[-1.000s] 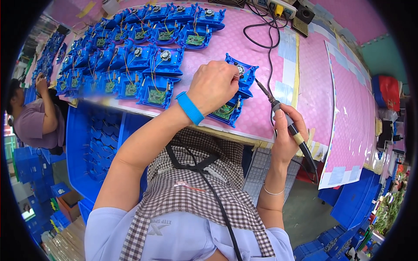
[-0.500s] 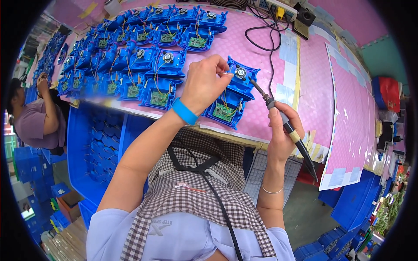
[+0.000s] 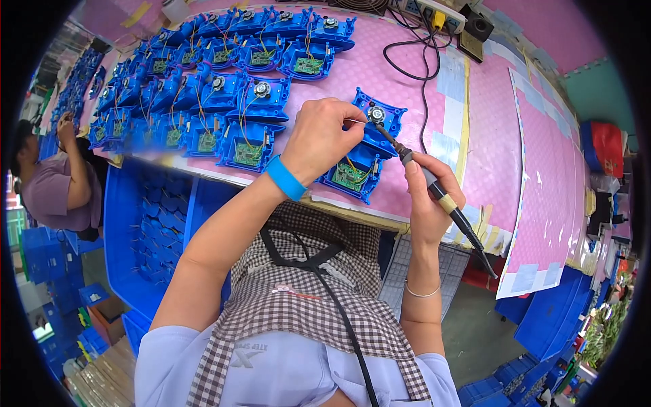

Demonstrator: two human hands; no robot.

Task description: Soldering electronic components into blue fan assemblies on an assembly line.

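Observation:
My left hand (image 3: 324,139) pinches a thin pale wire (image 3: 356,121) beside a small round speaker (image 3: 376,113). The speaker sits in one half of a blue plastic housing (image 3: 393,136). Held like a pen in my right hand (image 3: 434,203) is a soldering iron (image 3: 463,222). Its tip is at the lower edge of the speaker, close to my left fingertips; whether it touches is too small to tell. Nearer the table edge lies the other housing half, with a green circuit board (image 3: 348,175) and thin coloured leads. My left fingers partly hide the leads.
Rows of similar opened blue housings (image 3: 261,102) cover the pink table (image 3: 407,193) to the left. Black cables (image 3: 425,102) run from a power strip (image 3: 441,13) at the back. Below the table stands a blue bin (image 3: 125,237). A co-worker (image 3: 64,180) is at far left.
The soldering iron has moved left, bringing its tip from the housing's right side to the speaker's lower edge. My left fingers have shifted slightly right with the wire.

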